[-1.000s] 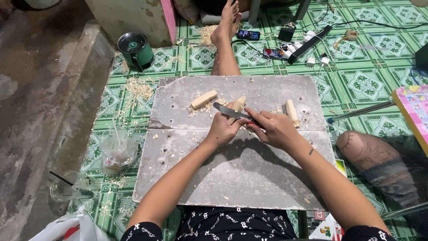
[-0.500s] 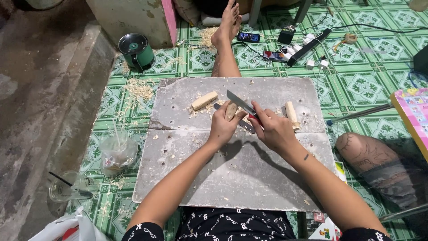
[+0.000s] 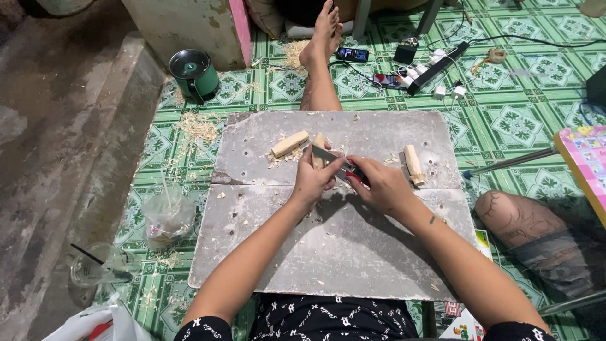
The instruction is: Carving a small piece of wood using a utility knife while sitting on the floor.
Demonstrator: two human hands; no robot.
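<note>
1. Head view showed me a grey board (image 3: 341, 252) lying across the lap, in the middle of the frame.
2. I saw the left hand (image 3: 314, 182) closed around a short wood stick (image 3: 319, 144), holding it upright on the board.
3. I saw the right hand (image 3: 384, 186) gripping a knife (image 3: 334, 161) by its red handle. The flat blade pointed to the upper left and touched the stick.
4. Another wood piece (image 3: 290, 144) lay just left of the stick, with pale shavings around it.
5. A third wood piece (image 3: 413, 165) lay to the right of the right hand.
6. A green pot (image 3: 194, 74) stood on the tiled floor at the upper left.
7. A clear plastic cup (image 3: 168, 218) stood left of the board.
8. Two phones (image 3: 352, 54) and a black power strip (image 3: 437, 59) lay at the top of the frame.
</note>
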